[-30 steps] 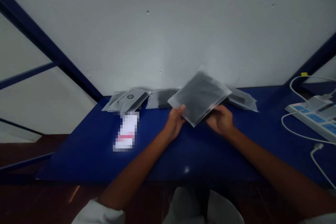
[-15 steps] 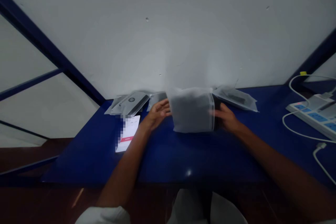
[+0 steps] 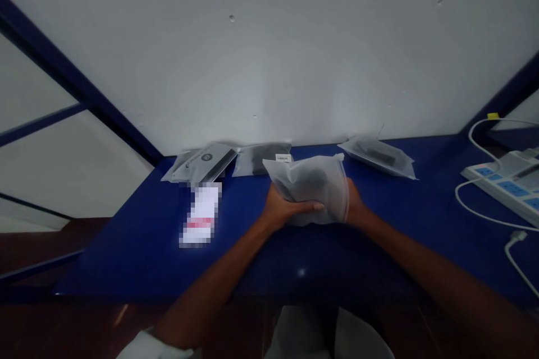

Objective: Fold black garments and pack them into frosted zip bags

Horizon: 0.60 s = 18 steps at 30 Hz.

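Head view first — what's different from a moment back?

— One second ago the frosted plastic pouch (image 3: 309,185) was held up off the blue table (image 3: 138,235), tilted flat toward the camera. Half a second ago it had turned and blurred between the hands. Now it sits low, just above the table, bunched and gripped from both ends.

— So the handling has shifted from turning to pressing or folding?

— That is my judgement; the pouch looks crumpled around its dark contents rather than flat.

— And the hands?

— The left hand (image 3: 280,210) is at the pouch's 8 o'clock, thumb laid across its lower edge, fingers closed under it. The right hand (image 3: 352,205) is at its 4 o'clock, mostly hidden behind the plastic, wrapped on that end.

— Anything else around?

— At 12 o'clock from the pouch, against the wall, lies a second pouch (image 3: 261,158); a labelled pouch (image 3: 206,161) at 10 o'clock; another pouch (image 3: 379,156) at 1 o'clock. A white card (image 3: 201,214) lies at 9 o'clock, and a power strip (image 3: 505,182) with white cables sits far at 3 o'clock.
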Tool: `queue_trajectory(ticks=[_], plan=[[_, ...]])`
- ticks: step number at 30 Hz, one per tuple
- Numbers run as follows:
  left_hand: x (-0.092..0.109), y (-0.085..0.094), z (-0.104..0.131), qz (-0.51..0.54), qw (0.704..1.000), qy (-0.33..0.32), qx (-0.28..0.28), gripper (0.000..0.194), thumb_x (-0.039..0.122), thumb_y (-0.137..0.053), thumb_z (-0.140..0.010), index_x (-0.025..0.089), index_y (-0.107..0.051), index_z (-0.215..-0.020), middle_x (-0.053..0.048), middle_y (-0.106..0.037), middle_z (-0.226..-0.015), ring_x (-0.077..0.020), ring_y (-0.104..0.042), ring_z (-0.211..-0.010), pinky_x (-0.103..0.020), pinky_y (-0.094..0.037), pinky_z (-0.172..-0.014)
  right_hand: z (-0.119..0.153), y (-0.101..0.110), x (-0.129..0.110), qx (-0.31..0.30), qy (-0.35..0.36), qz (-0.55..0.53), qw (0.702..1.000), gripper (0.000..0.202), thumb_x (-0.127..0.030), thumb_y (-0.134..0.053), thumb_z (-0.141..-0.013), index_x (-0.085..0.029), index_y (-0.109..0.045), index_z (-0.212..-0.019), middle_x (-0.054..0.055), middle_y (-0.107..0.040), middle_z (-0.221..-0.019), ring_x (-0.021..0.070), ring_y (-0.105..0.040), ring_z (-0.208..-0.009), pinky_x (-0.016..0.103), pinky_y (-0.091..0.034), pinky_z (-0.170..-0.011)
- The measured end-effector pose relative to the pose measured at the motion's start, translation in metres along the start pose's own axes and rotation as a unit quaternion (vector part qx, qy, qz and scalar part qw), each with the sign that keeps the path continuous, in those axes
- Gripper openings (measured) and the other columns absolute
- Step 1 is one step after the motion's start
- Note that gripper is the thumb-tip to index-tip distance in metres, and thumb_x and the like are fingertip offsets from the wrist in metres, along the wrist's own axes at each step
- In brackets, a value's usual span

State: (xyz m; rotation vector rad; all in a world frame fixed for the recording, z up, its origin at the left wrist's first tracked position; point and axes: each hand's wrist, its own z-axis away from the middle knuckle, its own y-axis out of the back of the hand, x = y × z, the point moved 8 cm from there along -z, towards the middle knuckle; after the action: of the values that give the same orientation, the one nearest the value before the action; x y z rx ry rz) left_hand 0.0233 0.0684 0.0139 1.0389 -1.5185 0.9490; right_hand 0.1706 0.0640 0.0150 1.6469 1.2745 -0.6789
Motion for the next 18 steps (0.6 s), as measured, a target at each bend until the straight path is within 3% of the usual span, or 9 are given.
queue_trajectory(ticks=[3, 6, 8, 12, 14, 18], plan=[[-0.004, 0.002, -0.001, 0.004, 0.999, -0.004, 0.037, 0.065, 0.027, -0.093, -0.046, 0.016, -0.066, -0.104, -0.010, -0.071, -0.107, -0.0289, -0.066, -0.104, -0.045, -0.054, -0.094, -0.003, 0.013, -0.024, 0.058, 0.083, 0.090, 0.991, 0.018, -0.038, -0.064, -0.075, -0.022, -0.061, -0.067, 0.009, -0.061, -0.082, 0.0271, -0.059, -0.088, 0.044, -0.053, -0.080], [-0.009, 0.005, -0.003, 0.035, 0.997, -0.001, 0.066, 0.061, 0.026, -0.093, -0.045, 0.016, -0.067, -0.100, -0.009, -0.072, -0.104, -0.0283, -0.067, -0.101, -0.043, -0.056, -0.092, -0.004, 0.013, -0.039, 0.025, 0.116, 0.129, 0.984, 0.019, -0.038, -0.062, -0.079, -0.021, -0.067, -0.071, 0.007, -0.066, -0.082, 0.0233, -0.062, -0.080, 0.039, -0.054, -0.073], [-0.013, 0.009, -0.004, 0.063, 0.995, 0.012, 0.080, 0.062, 0.025, -0.094, -0.043, 0.015, -0.068, -0.098, -0.009, -0.072, -0.101, -0.0279, -0.068, -0.098, -0.041, -0.058, -0.088, -0.005, 0.010, -0.040, -0.030, 0.091, 0.093, 0.991, 0.018, -0.036, -0.064, -0.079, -0.020, -0.072, -0.079, 0.006, -0.069, -0.082, 0.0203, -0.064, -0.075, 0.036, -0.055, -0.069], [-0.020, 0.021, -0.005, 0.111, 0.985, 0.042, 0.124, 0.063, 0.026, -0.093, -0.043, 0.014, -0.067, -0.100, -0.008, -0.072, -0.097, -0.0262, -0.069, -0.091, -0.039, -0.060, -0.081, -0.002, -0.003, -0.026, -0.150, -0.043, -0.093, 0.983, 0.026, -0.037, -0.068, -0.077, -0.022, -0.074, -0.096, 0.004, -0.073, -0.089, 0.0193, -0.068, -0.076, 0.035, -0.057, -0.071], [-0.020, 0.021, -0.006, 0.099, 0.988, 0.047, 0.110, 0.064, 0.023, -0.093, -0.041, 0.014, -0.068, -0.099, -0.008, -0.073, -0.097, -0.0259, -0.069, -0.091, -0.038, -0.060, -0.081, 0.001, -0.007, -0.018, -0.149, -0.076, -0.110, 0.980, 0.029, -0.038, -0.073, -0.072, -0.022, -0.075, -0.096, 0.003, -0.074, -0.084, 0.0206, -0.068, -0.073, 0.035, -0.056, -0.067], [-0.020, 0.021, -0.008, 0.069, 0.990, 0.062, 0.106, 0.059, 0.017, -0.093, -0.039, 0.013, -0.069, -0.093, -0.008, -0.073, -0.094, -0.0247, -0.069, -0.090, -0.037, -0.059, -0.082, -0.001, -0.004, -0.008, -0.090, -0.064, -0.039, 0.993, 0.021, -0.034, -0.078, -0.065, -0.021, -0.077, -0.082, 0.002, -0.074, -0.075, 0.0222, -0.068, -0.069, 0.035, -0.056, -0.064]])
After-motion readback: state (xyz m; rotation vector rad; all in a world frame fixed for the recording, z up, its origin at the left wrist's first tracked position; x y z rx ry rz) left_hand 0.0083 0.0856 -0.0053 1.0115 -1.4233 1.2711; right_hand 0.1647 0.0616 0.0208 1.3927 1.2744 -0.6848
